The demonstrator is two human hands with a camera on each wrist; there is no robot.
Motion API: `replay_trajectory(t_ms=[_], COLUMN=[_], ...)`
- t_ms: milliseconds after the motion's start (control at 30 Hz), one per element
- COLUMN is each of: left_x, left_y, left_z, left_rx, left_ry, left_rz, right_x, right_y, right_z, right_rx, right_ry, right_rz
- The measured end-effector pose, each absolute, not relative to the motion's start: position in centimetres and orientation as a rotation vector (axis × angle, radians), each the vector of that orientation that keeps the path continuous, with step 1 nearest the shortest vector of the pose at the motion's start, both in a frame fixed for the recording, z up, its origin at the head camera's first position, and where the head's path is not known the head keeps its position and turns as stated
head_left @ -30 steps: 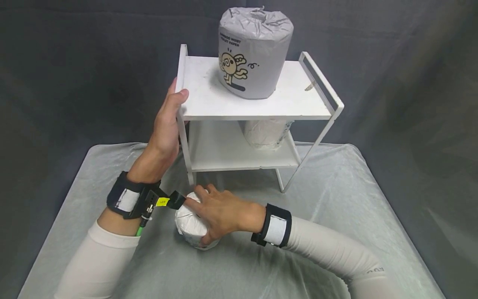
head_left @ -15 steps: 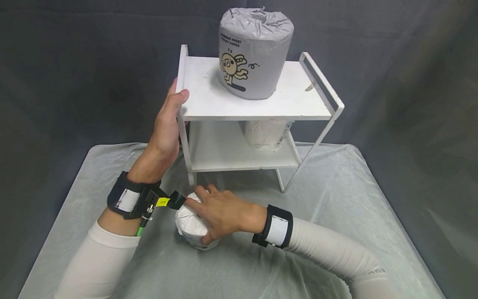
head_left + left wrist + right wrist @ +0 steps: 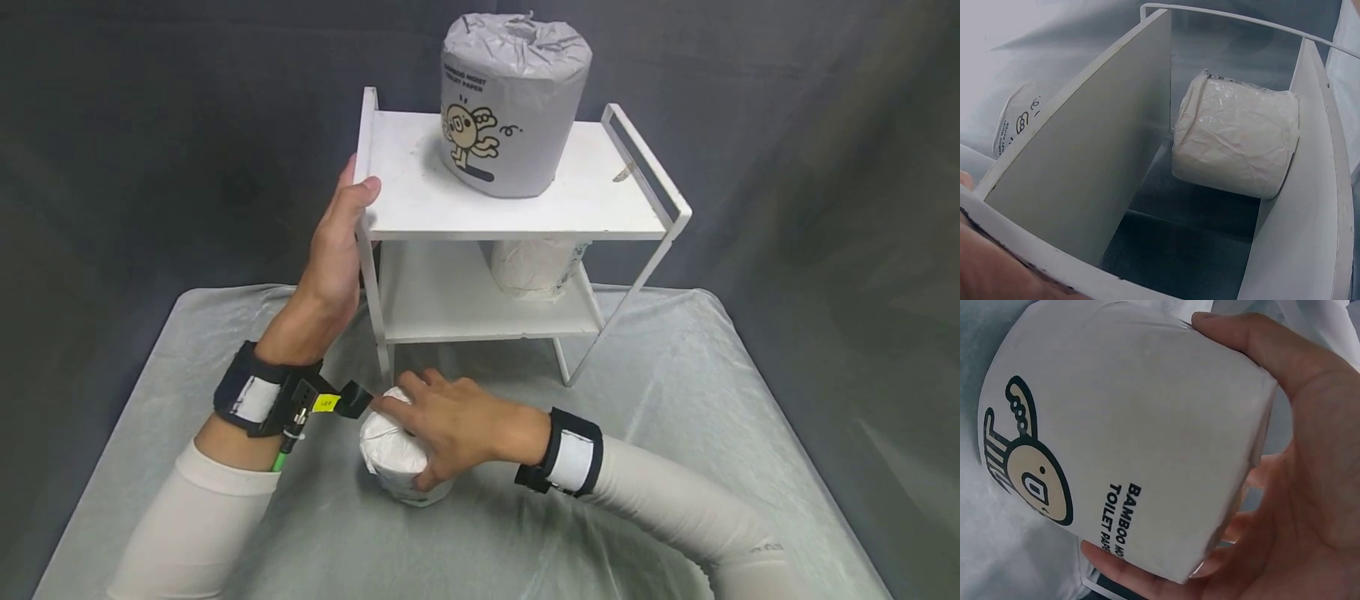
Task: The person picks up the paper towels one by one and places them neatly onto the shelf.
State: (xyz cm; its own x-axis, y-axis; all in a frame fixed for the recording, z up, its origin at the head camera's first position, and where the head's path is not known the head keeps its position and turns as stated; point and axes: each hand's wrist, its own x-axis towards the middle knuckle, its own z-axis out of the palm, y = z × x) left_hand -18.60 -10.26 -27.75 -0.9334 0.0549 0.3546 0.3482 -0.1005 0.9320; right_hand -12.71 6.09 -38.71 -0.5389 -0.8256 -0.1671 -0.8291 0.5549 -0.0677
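Observation:
A wrapped toilet paper roll [image 3: 392, 450] stands on the cloth in front of a white two-tier shelf [image 3: 405, 183]. My right hand [image 3: 461, 425] grips this roll from above, thumb on the near side and fingers over the far side; its printed wrapper fills the right wrist view. With my left hand [image 3: 333, 242] I hold the shelf's left side frame, thumb on the front and the other fingers mostly hidden behind. Another wrapped roll [image 3: 513, 125] stands on the top tier. On the lower tier sits a third roll [image 3: 1235, 134], partly hidden by the top board in the head view.
Pale grey-green cloth [image 3: 667, 450] covers the table, and a dark grey curtain [image 3: 187, 150] hangs behind and at the sides. The shelf's right side frame [image 3: 648, 167] rises above the top board, and its right leg [image 3: 573, 367] stands on the cloth.
My right hand and the roll it holds have shifted slightly to the right and toward me. The left hand and the shelf have stayed in place.

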Motion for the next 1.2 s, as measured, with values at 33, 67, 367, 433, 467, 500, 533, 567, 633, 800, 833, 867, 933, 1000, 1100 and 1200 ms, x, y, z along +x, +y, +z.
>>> replay_trajectory(t_ms=[33, 67, 367, 433, 467, 500, 533, 567, 633, 800, 833, 867, 933, 1000, 1100, 1200], left_x=[-18.6, -18.6, -18.6, -18.6, -18.6, -18.6, -18.5, -18.5, -18.5, -18.5, -18.5, -18.5, -18.6, -18.6, -18.6, -18.5], left_y=[-10.3, -10.2, -10.1, -10.1, -10.2, -10.2, -10.2, -10.2, -10.2, -10.2, -10.2, -10.2, -10.2, -10.2, -10.3, -10.4], left_z=[-27.8, -27.7, -27.5, -27.5, -27.5, -27.5, -27.5, -27.5, -27.6, -27.8, -27.8, -27.8, -27.8, -27.8, -27.7, -27.7], left_rx=[-0.444, -0.440, -0.437, -0.430, -0.427, -0.426, -0.422, -0.419, -0.424, -0.441, -0.442, -0.441, -0.442, -0.444, -0.452, -0.457], left_ry=[-1.965, -1.970, -2.008, -2.008, -2.008, -2.005, -2.006, -2.008, -2.000, -1.976, -1.975, -1.974, -1.974, -1.973, -1.962, -1.957], left_rz=[-2.142, -2.138, -2.140, -2.138, -2.138, -2.139, -2.138, -2.136, -2.139, -2.151, -2.152, -2.152, -2.152, -2.153, -2.158, -2.162], right_x=[-12.7, -12.7, -12.5, -12.4, -12.4, -12.4, -12.3, -12.3, -12.2, -12.0, -11.9, -11.9, -11.9, -12.0, -12.0, -11.9], right_y=[6.2, 6.4, 7.9, 8.2, 8.3, 8.5, 8.6, 8.7, 8.9, 9.4, 9.5, 9.6, 9.8, 10.1, 10.5, 10.8], right_z=[-38.6, -38.4, -36.6, -36.2, -36.0, -35.8, -35.6, -35.4, -35.0, -34.2, -34.0, -33.8, -33.5, -33.0, -32.3, -31.5], right_rx=[-1.399, -1.396, -1.408, -1.416, -1.421, -1.425, -1.425, -1.423, -1.424, -1.432, -1.433, -1.436, -1.438, -1.437, -1.440, -1.445], right_ry=[2.611, 2.616, 2.629, 2.635, 2.638, 2.639, 2.641, 2.642, 2.641, 2.643, 2.645, 2.648, 2.653, 2.661, 2.673, 2.687], right_rz=[0.028, 0.025, 0.019, 0.023, 0.027, 0.035, 0.039, 0.044, 0.055, 0.069, 0.071, 0.069, 0.063, 0.057, 0.035, 0.014])
